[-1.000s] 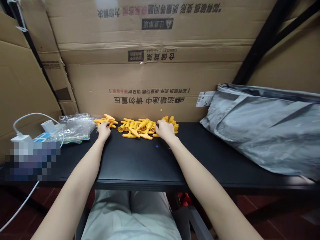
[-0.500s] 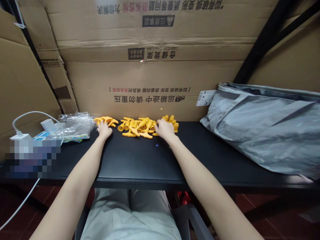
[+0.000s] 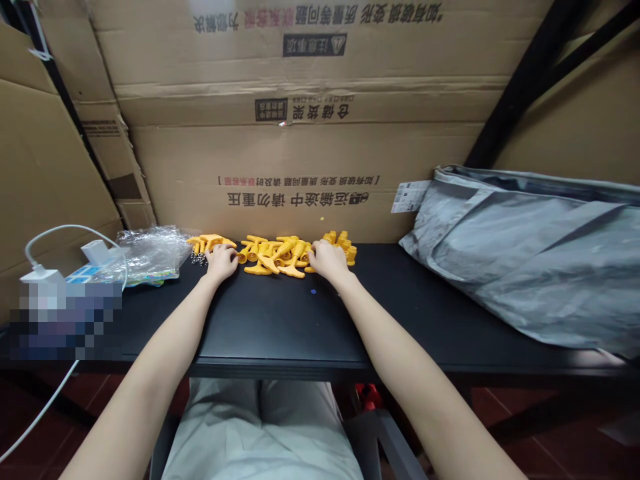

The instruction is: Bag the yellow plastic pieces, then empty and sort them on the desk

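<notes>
Several orange T-shaped handles with metal spirals (image 3: 213, 239) lie at the back left of the black table. My left hand (image 3: 221, 262) rests against their right end, fingers bent; whether it grips one is hidden. To the right is a pile of yellow T-shaped pieces with hollow round ends (image 3: 280, 253). My right hand (image 3: 327, 259) lies over the right side of that pile, its fingers curled and their tips hidden among the pieces. Just behind it, short yellow caps (image 3: 343, 239) stand by the cardboard.
Clear plastic bags (image 3: 155, 250), a white charger with a cable (image 3: 45, 283) and a blurred-out item are at the left. A grey fabric bag (image 3: 530, 260) covers the right side. Cardboard (image 3: 280, 153) stands behind the black table (image 3: 280, 327). A small blue dot lies near my right hand.
My left hand has moved right, off the orange handles' left part toward the yellow pile, uncovering the metal spirals. My right hand has barely moved.
</notes>
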A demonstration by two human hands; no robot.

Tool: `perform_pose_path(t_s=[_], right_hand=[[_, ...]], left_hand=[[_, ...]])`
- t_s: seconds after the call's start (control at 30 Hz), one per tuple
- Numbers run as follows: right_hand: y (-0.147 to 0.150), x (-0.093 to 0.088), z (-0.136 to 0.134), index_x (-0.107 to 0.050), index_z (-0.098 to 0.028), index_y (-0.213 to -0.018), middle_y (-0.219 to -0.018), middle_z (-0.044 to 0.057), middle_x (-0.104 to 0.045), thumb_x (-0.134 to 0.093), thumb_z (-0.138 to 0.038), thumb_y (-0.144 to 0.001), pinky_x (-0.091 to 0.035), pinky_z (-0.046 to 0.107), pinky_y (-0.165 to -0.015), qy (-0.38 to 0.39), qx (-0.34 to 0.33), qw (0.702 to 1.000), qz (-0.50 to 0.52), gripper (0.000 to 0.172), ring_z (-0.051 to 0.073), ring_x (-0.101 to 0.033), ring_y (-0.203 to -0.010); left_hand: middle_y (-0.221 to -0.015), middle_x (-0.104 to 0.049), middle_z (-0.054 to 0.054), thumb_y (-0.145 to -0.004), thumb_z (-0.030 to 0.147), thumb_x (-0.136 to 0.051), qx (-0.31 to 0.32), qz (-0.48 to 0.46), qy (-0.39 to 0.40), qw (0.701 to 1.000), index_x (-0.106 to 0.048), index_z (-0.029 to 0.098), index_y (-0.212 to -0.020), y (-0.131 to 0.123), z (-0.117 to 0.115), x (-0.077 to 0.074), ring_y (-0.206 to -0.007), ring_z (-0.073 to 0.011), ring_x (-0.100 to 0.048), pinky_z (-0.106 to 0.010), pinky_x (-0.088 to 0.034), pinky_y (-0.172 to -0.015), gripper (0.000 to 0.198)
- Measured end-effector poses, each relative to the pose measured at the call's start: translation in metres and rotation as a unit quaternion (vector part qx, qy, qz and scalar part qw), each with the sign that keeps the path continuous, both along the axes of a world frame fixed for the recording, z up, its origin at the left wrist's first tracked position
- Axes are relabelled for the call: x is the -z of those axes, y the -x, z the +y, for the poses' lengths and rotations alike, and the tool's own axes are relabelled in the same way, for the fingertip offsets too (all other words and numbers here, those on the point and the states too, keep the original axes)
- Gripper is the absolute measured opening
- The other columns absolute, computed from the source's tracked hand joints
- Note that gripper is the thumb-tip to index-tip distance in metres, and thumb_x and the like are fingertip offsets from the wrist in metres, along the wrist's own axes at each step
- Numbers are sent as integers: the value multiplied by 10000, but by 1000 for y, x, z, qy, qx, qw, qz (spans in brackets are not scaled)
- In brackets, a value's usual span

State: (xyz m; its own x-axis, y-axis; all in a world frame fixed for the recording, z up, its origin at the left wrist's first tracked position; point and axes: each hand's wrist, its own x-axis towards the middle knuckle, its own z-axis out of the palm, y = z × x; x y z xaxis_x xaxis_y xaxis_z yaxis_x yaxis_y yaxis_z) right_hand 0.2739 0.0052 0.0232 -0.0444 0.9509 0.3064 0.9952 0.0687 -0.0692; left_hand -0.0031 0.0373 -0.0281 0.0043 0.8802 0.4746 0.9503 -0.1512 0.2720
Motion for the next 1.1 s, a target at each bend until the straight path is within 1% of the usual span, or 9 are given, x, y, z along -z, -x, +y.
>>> perform_pose_path(t_s=[0.07, 0.17, 0.33, 0.43, 0.53, 0.67, 0.8, 0.97, 1.1], right_hand=[[1, -1, -1, -630, -144, -1095, -1153, 158, -630, -405, -267, -921, -418, 373, -865, 0, -2, 1000, 0, 309, 280, -602, -1060], [1, -1, -2, -631, -139, -1091, -1149, 161, -629, -401, -264, -922, -419, 371, -861, -1, -6, 1000, -4, 311, 278, -604, -1056], [0, 2, 0, -632, -144, -1075, -1145, 144, -637, -400, -264, -925, -419, 359, -848, -9, -14, 1000, -10, 301, 268, -605, -1052], [0, 4, 3, -634, -151, -1064, -1142, 129, -640, -395, -269, -932, -413, 350, -845, -23, -40, 999, -10, 297, 253, -605, -1044], [3, 6, 3, -639, -159, -1056, -1137, 115, -643, -397, -277, -941, -399, 333, -850, -35, -91, 995, -4, 292, 227, -611, -1010], [9, 7, 0, -640, -161, -1049, -1125, 104, -654, -446, -254, -927, -390, 317, -844, -39, -181, 983, 21, 247, 201, -604, -992], [14, 11, -1, -651, -179, -1021, -1075, 89, -678, -482, -229, -905, -380, 333, -864, -44, -237, 969, 46, 210, 197, -592, -994], [15, 13, -1, -660, -176, -1017, -1056, 94, -684, -503, -214, -892, -384, 351, -865, -38, -260, 963, 53, 204, 200, -591, -986], [14, 14, 1, -665, -166, -1006, -1034, 97, -695, -501, -210, -897, -395, 353, -873, -44, -266, 960, 78, 202, 197, -604, -977]], left_hand=[[-1182, -653, -64, -808, 231, -534, -4, 0, 4, 1000, -662, 227, -772, 0, 0, 1, -1179, -304, -492, -543, -298, -997, 133], [-1077, -686, -89, -819, 214, -515, -16, -22, -14, 1000, -637, 215, -786, 1, 2, 2, -1113, -296, -541, -519, -321, -973, 127], [-865, -700, -86, -868, 210, -427, -49, -131, -64, 988, -573, 192, -871, 0, 5, -4, -888, -250, -641, -454, -381, -926, 147], [-835, -698, -85, -870, 220, -416, -54, -188, -98, 976, -534, 197, -852, -1, 5, -9, -852, -244, -655, -407, -419, -879, 122], [-807, -696, -73, -877, 229, -407, -58, -204, -138, 967, -509, 214, -834, -4, 1, -14, -846, -239, -658, -384, -430, -855, 111], [-840, -699, -64, -904, 239, -396, -27, -151, -172, 973, -502, 219, -868, -13, -7, -18, -818, -208, -654, -371, -402, -891, 114], [-863, -699, -66, -920, 235, -373, 8, -76, -174, 982, -509, 208, -901, -23, -12, -18, -803, -202, -646, -377, -372, -910, 140], [-805, -688, -76, -924, 224, -352, 16, 4, -161, 987, -530, 175, -918, -31, -15, -17, -767, -209, -647, -389, -340, -925, 185], [-763, -676, -87, -930, 220, -333, 14, 24, -181, 983, -548, 162, -909, -30, -18, -22, -745, -219, -640, -402, -336, -915, 224]])
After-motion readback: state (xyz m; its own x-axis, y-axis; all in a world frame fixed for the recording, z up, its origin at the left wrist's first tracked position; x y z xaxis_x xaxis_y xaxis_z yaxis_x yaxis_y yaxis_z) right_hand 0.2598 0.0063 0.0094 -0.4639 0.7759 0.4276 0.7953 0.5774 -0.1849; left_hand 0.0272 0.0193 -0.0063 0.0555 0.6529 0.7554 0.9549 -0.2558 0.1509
